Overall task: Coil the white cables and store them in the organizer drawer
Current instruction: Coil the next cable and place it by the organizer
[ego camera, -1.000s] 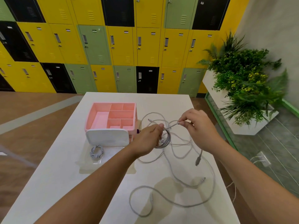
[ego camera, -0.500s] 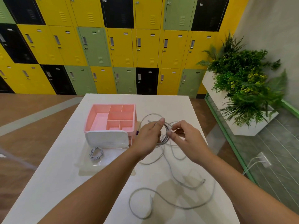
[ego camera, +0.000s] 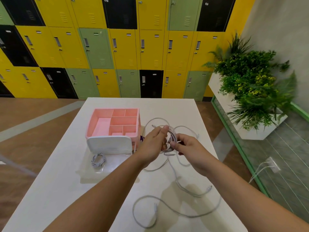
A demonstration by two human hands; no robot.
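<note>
My left hand (ego camera: 153, 143) holds a small coil of white cable (ego camera: 173, 137) above the table, just right of the pink organizer (ego camera: 115, 123). Beside the coil, my right hand (ego camera: 187, 146) pinches a strand of the same cable. The organizer's clear drawer (ego camera: 107, 166) is pulled out toward me, and one coiled white cable (ego camera: 98, 160) lies in it. More loose white cable (ego camera: 177, 210) trails in loops over the table below my hands, with plugs showing at its ends.
The white table (ego camera: 50, 190) runs from me to the far lockers (ego camera: 117, 47). A planter with green plants (ego camera: 254, 91) stands on the right, past the table's right edge. A socket with white leads (ego camera: 272, 164) sits on the floor at right.
My right hand has come in from the right, bringing the strand to the coil in my left hand. The coil has gained cable and the loose loops on the table have shortened.
</note>
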